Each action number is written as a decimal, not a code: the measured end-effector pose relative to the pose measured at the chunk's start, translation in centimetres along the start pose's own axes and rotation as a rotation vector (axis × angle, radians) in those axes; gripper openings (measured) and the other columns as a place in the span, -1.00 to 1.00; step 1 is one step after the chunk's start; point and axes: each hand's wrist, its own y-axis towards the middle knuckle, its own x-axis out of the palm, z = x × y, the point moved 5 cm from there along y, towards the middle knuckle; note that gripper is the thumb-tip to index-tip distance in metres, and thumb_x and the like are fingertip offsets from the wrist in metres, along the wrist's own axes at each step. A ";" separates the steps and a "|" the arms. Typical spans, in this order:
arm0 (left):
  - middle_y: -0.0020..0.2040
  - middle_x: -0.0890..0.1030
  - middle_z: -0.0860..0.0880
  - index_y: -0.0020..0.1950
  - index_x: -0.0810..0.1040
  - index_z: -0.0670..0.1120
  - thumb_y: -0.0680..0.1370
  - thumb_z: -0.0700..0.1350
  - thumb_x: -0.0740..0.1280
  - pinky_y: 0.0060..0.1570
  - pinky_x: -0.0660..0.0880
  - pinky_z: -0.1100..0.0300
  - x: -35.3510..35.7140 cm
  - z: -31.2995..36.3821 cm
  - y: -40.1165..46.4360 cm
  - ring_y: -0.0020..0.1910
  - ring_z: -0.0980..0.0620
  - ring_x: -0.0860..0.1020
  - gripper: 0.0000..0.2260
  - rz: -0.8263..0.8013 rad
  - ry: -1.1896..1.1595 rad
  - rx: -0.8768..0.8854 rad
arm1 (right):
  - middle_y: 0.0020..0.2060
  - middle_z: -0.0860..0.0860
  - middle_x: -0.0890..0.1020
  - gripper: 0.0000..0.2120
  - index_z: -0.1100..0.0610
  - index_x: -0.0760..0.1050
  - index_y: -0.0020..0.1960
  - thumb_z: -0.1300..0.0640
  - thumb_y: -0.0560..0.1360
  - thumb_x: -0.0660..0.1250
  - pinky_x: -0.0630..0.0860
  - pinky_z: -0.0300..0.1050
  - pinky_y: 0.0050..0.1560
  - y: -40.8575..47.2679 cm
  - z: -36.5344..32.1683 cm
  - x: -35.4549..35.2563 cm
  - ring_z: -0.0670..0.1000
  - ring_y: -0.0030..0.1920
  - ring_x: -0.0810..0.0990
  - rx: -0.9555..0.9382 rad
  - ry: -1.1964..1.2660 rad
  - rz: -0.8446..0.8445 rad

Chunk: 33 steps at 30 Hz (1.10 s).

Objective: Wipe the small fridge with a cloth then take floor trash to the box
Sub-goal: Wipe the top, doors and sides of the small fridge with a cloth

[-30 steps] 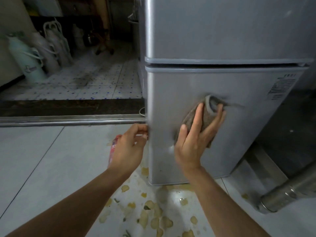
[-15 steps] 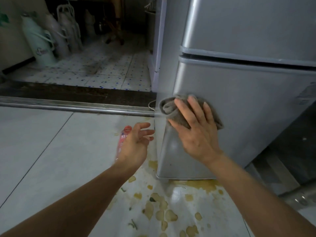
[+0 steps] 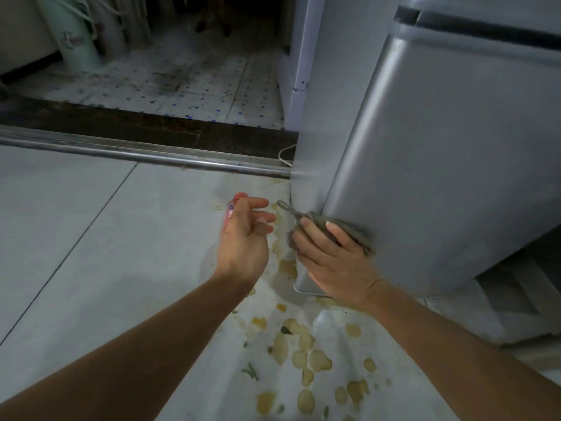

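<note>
The small silver fridge (image 3: 431, 165) fills the right side of the view. My right hand (image 3: 334, 262) presses a grey-brown cloth (image 3: 349, 227) flat against the fridge's lower left corner, near the floor; the cloth's loop hangs out to the left. My left hand (image 3: 246, 238) hovers just left of it with fingers loosely apart, holding nothing. A red wrapper (image 3: 232, 208) lies on the floor, mostly hidden behind the left hand. Yellowish peel scraps (image 3: 303, 354) are scattered on the floor below the hands.
A metal door track (image 3: 136, 153) and a dark threshold cross the floor behind. Beyond it lie dotted tiles and pale thermos flasks (image 3: 76, 38) at the far left. A white cord (image 3: 283, 154) curls by the fridge's side.
My right hand has slid the cloth down the fridge door from mid height to the bottom left corner. The view has tilted down and left. The left hand stays open beside it.
</note>
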 end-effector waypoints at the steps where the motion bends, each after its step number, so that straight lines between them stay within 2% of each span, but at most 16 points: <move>1: 0.09 0.52 -0.06 0.10 0.44 -0.18 0.53 -0.44 0.11 0.21 0.48 -0.03 -0.1 -0.1 0.0 0.09 -0.14 0.54 -0.73 0.001 -0.012 -0.001 | 0.22 -0.01 0.59 -0.69 0.11 0.56 0.15 0.14 0.43 0.26 -0.02 0.03 0.48 -0.5 -1.0 0.6 0.08 0.36 0.40 -0.054 -0.003 -0.085; 3: 0.15 0.51 -0.16 0.11 0.44 -0.23 0.52 -0.47 0.10 0.20 0.48 -0.01 -0.2 -0.1 0.0 0.11 -0.17 0.54 -0.73 -0.001 -0.028 0.008 | 0.22 -0.03 0.58 -0.64 0.09 0.59 0.18 0.08 0.46 0.18 0.04 0.01 0.47 -1.3 -2.6 1.2 0.04 0.33 0.47 -0.158 -0.007 -0.226; 5: 0.16 0.51 -0.19 0.11 0.45 -0.21 0.53 -0.45 0.10 0.15 0.50 0.11 -0.3 -0.1 -0.1 0.11 -0.14 0.54 -0.73 -0.009 -0.017 0.007 | 0.27 -0.04 0.55 -0.57 0.05 0.58 0.21 0.11 0.48 0.05 0.06 0.00 0.45 -1.9 -3.3 1.2 0.03 0.35 0.46 -0.235 0.014 -0.290; 7: 0.11 0.55 -0.13 0.11 0.46 -0.13 0.54 -0.40 0.11 0.13 0.49 0.19 -0.1 0.0 -0.3 0.09 -0.06 0.55 -0.73 -0.017 0.015 0.016 | 0.35 -0.06 0.48 -0.59 0.00 0.56 0.24 0.12 0.46 0.14 0.01 0.01 0.48 -2.3 -2.6 0.8 0.01 0.40 0.38 -0.283 0.025 -0.283; 9: 0.05 0.57 -0.07 0.09 0.45 -0.06 0.55 -0.37 0.14 0.18 0.47 0.16 0.4 0.4 -0.6 0.08 -0.02 0.56 -0.74 -0.035 0.021 0.025 | 0.45 -0.08 0.34 -0.53 -0.02 0.45 0.36 0.15 0.45 0.24 -0.11 -0.02 0.49 -2.4 -0.5 0.1 -0.05 0.47 0.25 -0.251 0.016 -0.212; 11: 0.04 0.57 -0.05 0.10 0.44 -0.04 0.57 -0.35 0.15 0.16 0.47 0.17 1.2 0.9 -0.7 0.08 0.01 0.55 -0.75 -0.058 0.044 0.037 | 0.48 -0.10 0.23 -0.52 0.03 0.31 0.45 0.21 0.54 0.12 -0.14 0.00 0.50 -2.2 2.7 -1.0 -0.07 0.49 0.16 -0.167 0.014 -0.075; 16: 0.08 0.55 -0.03 0.13 0.43 -0.06 0.52 -0.42 0.10 0.13 0.49 0.15 3.6 2.1 -1.0 0.05 0.02 0.54 -0.66 -0.051 0.137 0.100 | 0.51 -0.05 0.20 -0.49 -0.01 0.19 0.50 0.21 0.57 0.11 -0.09 0.09 0.49 -2.8 9.0 -2.5 0.01 0.52 0.12 0.074 0.006 0.162; 18: 0.04 0.55 0.01 0.12 0.43 -0.07 0.49 -0.42 0.13 0.10 0.52 0.09 4.6 1.9 -1.4 0.01 0.05 0.55 -0.67 -0.084 0.195 0.123 | 0.48 -0.04 0.25 -0.54 -0.07 0.27 0.45 0.21 0.58 0.07 -0.09 0.11 0.49 -4.2 8.6 -1.8 0.02 0.51 0.14 0.163 0.031 0.180; 20: 0.01 0.56 0.05 0.13 0.44 -0.07 0.47 -0.36 0.22 0.11 0.53 0.02 5.4 1.5 -1.9 0.02 0.05 0.56 -0.70 -0.115 0.300 0.149 | 0.44 -0.08 0.32 -0.60 -0.09 0.35 0.35 0.18 0.54 0.15 -0.11 0.10 0.50 -6.5 6.7 -0.5 0.02 0.48 0.20 0.151 0.013 0.119; 21: 0.00 0.57 0.05 0.11 0.43 -0.05 0.47 -0.31 0.27 0.11 0.52 0.00 5.8 1.3 -2.1 0.01 0.05 0.56 -0.73 -0.119 0.350 0.166 | 0.44 -0.11 0.32 -0.57 -0.09 0.34 0.33 0.18 0.49 0.20 -0.15 0.08 0.50 -8.0 5.4 0.4 0.00 0.46 0.21 0.085 -0.002 0.047; 24: -0.10 0.56 0.08 0.02 0.39 0.01 0.44 -0.07 0.40 0.00 0.56 -0.02 6.5 1.7 -2.1 -0.07 0.03 0.57 -0.76 -0.062 0.464 0.162 | 0.48 -0.15 0.17 -0.39 -0.09 0.22 0.45 0.16 0.42 0.20 -0.27 0.06 0.50 -11.8 2.9 2.1 -0.02 0.49 0.06 -0.140 -0.004 -0.166; 27: -0.24 0.48 0.15 -0.03 0.39 0.02 0.38 0.13 0.44 -0.12 0.58 0.01 6.5 2.2 -1.8 -0.18 0.03 0.55 -0.66 0.029 0.596 0.144 | 0.51 -0.12 0.06 -0.38 -0.14 0.21 0.46 0.17 0.43 0.17 -0.28 0.05 0.50 -12.7 3.1 2.2 0.00 0.51 -0.03 -0.224 0.040 -0.201; 30: -0.25 0.45 0.16 -0.03 0.39 -0.02 0.37 0.12 0.46 -0.12 0.57 0.01 6.8 2.2 -1.7 -0.20 0.01 0.54 -0.64 0.047 0.599 0.145 | 0.51 -0.05 0.12 -0.28 -0.12 0.17 0.44 0.27 0.35 0.25 -0.23 0.06 0.50 -11.7 7.2 0.4 0.03 0.51 0.05 -0.030 0.104 -0.124; 33: -0.21 0.48 0.10 -0.04 0.37 -0.02 0.37 0.10 0.46 -0.20 0.53 0.08 7.1 1.8 -1.5 -0.21 0.03 0.53 -0.64 0.054 0.584 0.133 | 0.48 -0.01 0.17 -0.34 -0.14 0.22 0.43 0.30 0.42 0.22 -0.20 0.10 0.48 -10.9 11.1 -1.7 0.05 0.49 0.10 0.200 0.083 -0.014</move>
